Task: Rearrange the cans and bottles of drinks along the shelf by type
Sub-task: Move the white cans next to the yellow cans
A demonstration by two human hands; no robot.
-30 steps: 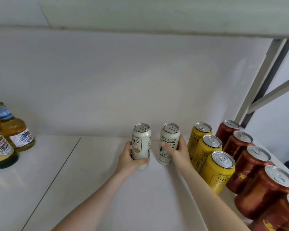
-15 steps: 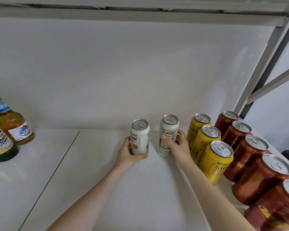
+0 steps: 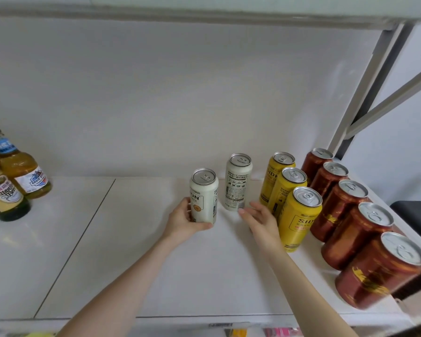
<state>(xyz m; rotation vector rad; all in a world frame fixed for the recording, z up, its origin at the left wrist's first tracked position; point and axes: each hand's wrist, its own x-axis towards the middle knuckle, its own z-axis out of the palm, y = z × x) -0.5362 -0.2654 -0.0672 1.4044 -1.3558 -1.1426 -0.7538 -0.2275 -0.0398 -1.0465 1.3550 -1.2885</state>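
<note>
Two white cans stand near the middle of the white shelf (image 3: 131,251). My left hand (image 3: 182,221) grips the nearer white can (image 3: 204,194) around its lower half. The farther white can (image 3: 238,182) stands free by the back wall, and my right hand (image 3: 259,218) hovers just in front of it with fingers relaxed, holding nothing. To the right stands a row of three yellow cans (image 3: 299,215). Beyond them runs a row of several red-brown cans (image 3: 355,229) to the shelf's right end.
Glass beer bottles (image 3: 22,171) stand at the far left of the shelf. A seam (image 3: 75,244) divides the shelf boards. A grey upright and brace (image 3: 365,103) frame the right side, and the upper shelf's edge (image 3: 204,17) runs overhead.
My right hand has let go of the farther white can and drawn back toward me. My left hand keeps hold of the nearer white can, now a little in front of the other.
</note>
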